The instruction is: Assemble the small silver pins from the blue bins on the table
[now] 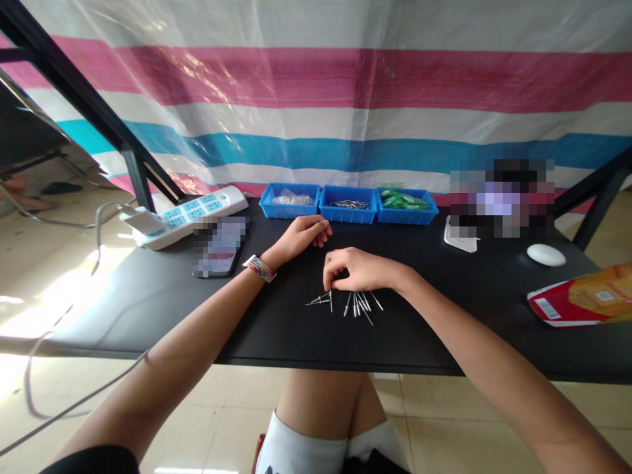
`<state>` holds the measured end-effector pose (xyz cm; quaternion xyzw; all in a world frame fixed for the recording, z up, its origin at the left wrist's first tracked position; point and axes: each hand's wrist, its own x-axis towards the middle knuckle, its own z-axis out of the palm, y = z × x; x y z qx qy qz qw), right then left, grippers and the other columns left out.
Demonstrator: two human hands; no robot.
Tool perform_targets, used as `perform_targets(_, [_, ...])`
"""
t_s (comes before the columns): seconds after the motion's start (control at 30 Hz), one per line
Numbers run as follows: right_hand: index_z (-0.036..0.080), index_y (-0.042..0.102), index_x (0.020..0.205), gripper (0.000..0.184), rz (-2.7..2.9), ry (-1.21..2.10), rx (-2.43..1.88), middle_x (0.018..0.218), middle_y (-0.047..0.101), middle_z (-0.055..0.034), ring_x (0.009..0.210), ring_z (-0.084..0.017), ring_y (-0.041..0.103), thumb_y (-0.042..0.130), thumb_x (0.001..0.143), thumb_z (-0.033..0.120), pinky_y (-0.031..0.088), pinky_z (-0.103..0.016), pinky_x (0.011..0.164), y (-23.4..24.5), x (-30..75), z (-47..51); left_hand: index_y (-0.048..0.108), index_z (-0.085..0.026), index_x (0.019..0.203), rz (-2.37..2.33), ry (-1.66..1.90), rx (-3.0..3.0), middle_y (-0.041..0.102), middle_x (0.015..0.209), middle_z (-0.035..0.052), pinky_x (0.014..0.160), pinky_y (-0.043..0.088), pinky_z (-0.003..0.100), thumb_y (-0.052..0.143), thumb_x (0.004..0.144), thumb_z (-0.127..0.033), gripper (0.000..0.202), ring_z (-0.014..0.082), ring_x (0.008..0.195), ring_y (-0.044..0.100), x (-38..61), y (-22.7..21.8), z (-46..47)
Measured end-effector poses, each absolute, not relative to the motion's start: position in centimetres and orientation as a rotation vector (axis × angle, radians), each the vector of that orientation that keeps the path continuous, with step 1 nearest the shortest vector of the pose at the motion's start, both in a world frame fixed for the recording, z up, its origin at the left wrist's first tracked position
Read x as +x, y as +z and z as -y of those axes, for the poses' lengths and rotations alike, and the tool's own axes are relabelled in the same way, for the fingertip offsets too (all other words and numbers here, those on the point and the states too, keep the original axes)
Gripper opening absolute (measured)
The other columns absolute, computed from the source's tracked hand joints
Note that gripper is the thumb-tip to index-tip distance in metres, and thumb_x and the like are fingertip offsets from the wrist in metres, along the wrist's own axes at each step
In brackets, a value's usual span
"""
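Pins (355,307) lie on the desk (276,332) by the right hand (351,270). Its grip is narrow, at one pin; I can't tell if it's held. The left hand (302,238) is curled, inside hidden. Light pinching should work best.

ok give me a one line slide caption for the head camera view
Right hand at loose metal pins on a black table, left hand near three blue bins.
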<state>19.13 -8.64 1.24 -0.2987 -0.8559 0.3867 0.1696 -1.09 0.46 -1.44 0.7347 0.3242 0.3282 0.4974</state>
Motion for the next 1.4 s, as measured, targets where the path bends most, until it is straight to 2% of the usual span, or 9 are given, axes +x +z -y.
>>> perform_targets(0.2, [0.019, 0.085, 0.085, 0.024, 2.371, 1.160, -0.913, 0.087, 0.072, -0.0020, 0.075, -0.014, 0.061, 0.069, 0.081, 0.001, 0.049, -0.025, 0.071, 1.5, 20.6, 7.6, 0.073, -0.014, 0.086, -0.780, 0.784, 1.764, 0.068, 0.071, 0.0042, 0.061, 0.053, 0.024, 0.067, 0.098, -0.055, 0.042, 0.0128, 0.062, 0.063, -1.1, -1.5, -0.7])
perform_targets(0.3, [0.020, 0.088, 0.090, 0.027, 2.389, 1.177, -0.883, 0.087, 0.070, -0.0015, 0.076, -0.013, 0.060, 0.071, 0.079, 0.002, 0.049, -0.025, 0.071, 1.5, 21.1, 7.3, 0.073, -0.014, 0.087, -0.773, 0.779, 1.768, 0.068, 0.071, 0.0041, 0.060, 0.052, 0.024, 0.067, 0.097, -0.054, 0.042, 0.0127, 0.062, 0.063, -1.2, -1.6, -0.8])
perform_targets(0.57, [0.020, 0.087, 0.083, 0.026, 2.406, 1.175, -0.900, 0.081, 0.069, 0.0003, 0.070, -0.012, 0.059, 0.071, 0.074, 0.001, 0.047, -0.023, 0.066, 1.5, 21.1, 7.1, 0.072, -0.015, 0.086, -0.787, 0.774, 1.780, 0.068, 0.069, 0.0039, 0.059, 0.051, 0.024, 0.068, 0.097, -0.054, 0.041, 0.0126, 0.060, 0.062, -1.1, -1.5, -0.8])
perform_targets(0.77, [0.018, 0.084, 0.085, 0.011, 2.063, 1.546, -0.880, 0.084, 0.080, -0.0027, 0.076, -0.016, 0.070, 0.082, 0.075, 0.020, 0.056, -0.027, 0.073, 1.1, 22.4, 6.2, 0.073, -0.015, 0.085, -0.786, 0.763, 1.774, 0.069, 0.069, 0.0040, 0.060, 0.051, 0.024, 0.069, 0.095, -0.053, 0.040, 0.0130, 0.061, 0.063, -1.2, -1.5, -0.9])
perform_targets(0.87, [0.016, 0.081, 0.084, 0.018, 1.679, 1.578, -0.930, 0.078, 0.077, -0.0016, 0.068, -0.013, 0.068, 0.088, 0.071, 0.025, 0.056, -0.025, 0.068, 0.1, 22.6, 5.7, 0.074, -0.014, 0.086, -0.766, 0.741, 1.775, 0.070, 0.071, 0.0044, 0.060, 0.050, 0.024, 0.070, 0.094, -0.051, 0.038, 0.0134, 0.062, 0.063, -1.2, -1.2, -0.8])
perform_targets(1.03, [0.018, 0.077, 0.088, 0.032, 1.179, 1.436, -1.033, 0.070, 0.071, 0.0018, 0.059, -0.010, 0.063, 0.095, 0.067, 0.034, 0.054, -0.022, 0.058, -1.3, 21.5, 5.0, 0.076, -0.014, 0.089, -0.726, 0.700, 1.784, 0.072, 0.075, 0.0060, 0.063, 0.050, 0.025, 0.067, 0.096, -0.054, 0.042, 0.0144, 0.066, 0.066, -1.4, -0.6, -0.5])
perform_targets(1.2, [0.017, 0.077, 0.087, 0.038, 1.143, 1.329, -1.067, 0.082, 0.077, -0.0033, 0.060, -0.011, 0.065, 0.096, 0.068, 0.044, 0.056, -0.023, 0.056, -1.8, 20.5, 4.9, 0.074, -0.015, 0.088, -0.731, 0.698, 1.770, 0.072, 0.076, 0.0046, 0.062, 0.050, 0.024, 0.076, 0.089, -0.049, 0.035, 0.0137, 0.065, 0.064, -1.3, -0.7, -0.4])
perform_targets(1.3, [0.017, 0.075, 0.085, 0.041, 1.165, 1.269, -1.077, 0.080, 0.076, -0.0033, 0.059, -0.012, 0.066, 0.095, 0.069, 0.049, 0.057, -0.023, 0.054, -2.0, 20.2, 5.0, 0.074, -0.015, 0.090, -0.731, 0.704, 1.778, 0.071, 0.075, 0.0036, 0.061, 0.050, 0.024, 0.079, 0.086, -0.044, 0.030, 0.0130, 0.065, 0.064, -1.3, -1.0, -0.5])
perform_targets(1.4, [0.017, 0.074, 0.082, 0.044, 1.183, 1.250, -1.082, 0.078, 0.075, -0.0027, 0.058, -0.012, 0.067, 0.096, 0.068, 0.053, 0.057, -0.023, 0.052, -1.9, 20.0, 5.2, 0.074, -0.015, 0.091, -0.716, 0.731, 1.793, 0.071, 0.075, 0.0036, 0.060, 0.050, 0.023, 0.076, 0.090, -0.048, 0.033, 0.0127, 0.064, 0.064, -1.3, -1.3, -0.7])
